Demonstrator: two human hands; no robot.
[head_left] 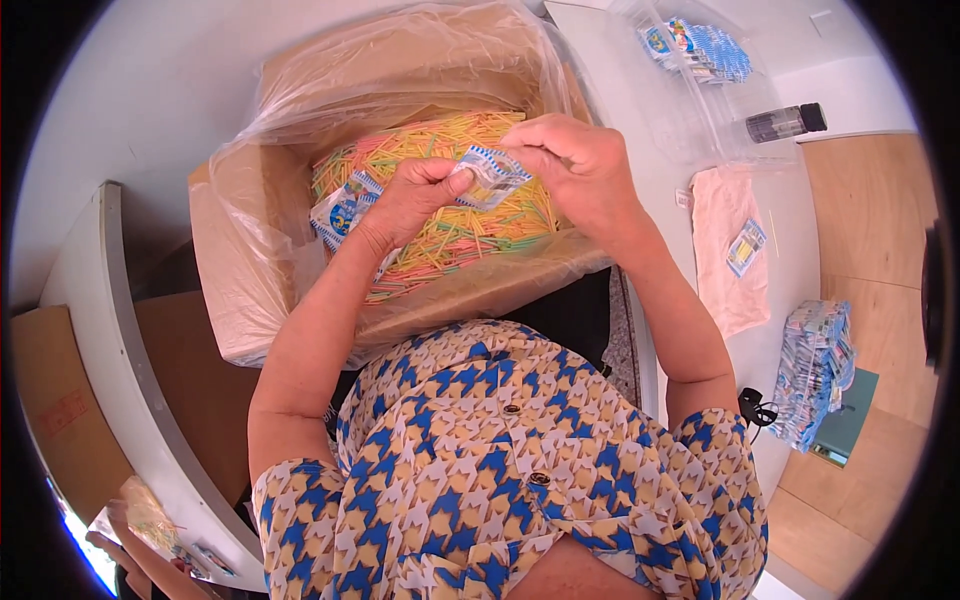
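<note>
One white table stood right; over carton, left hand pinched packet at left, right hand at far-right corner.

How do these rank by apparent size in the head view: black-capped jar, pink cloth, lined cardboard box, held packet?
1. Lined cardboard box
2. Pink cloth
3. Held packet and black-capped jar: too alike to rank, with nearness to the camera unsure.

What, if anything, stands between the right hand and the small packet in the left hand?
Nothing visible: the right hand is at the upper right edge of the packet, though contact is unclear. The coloured sticks lie below both.
</note>
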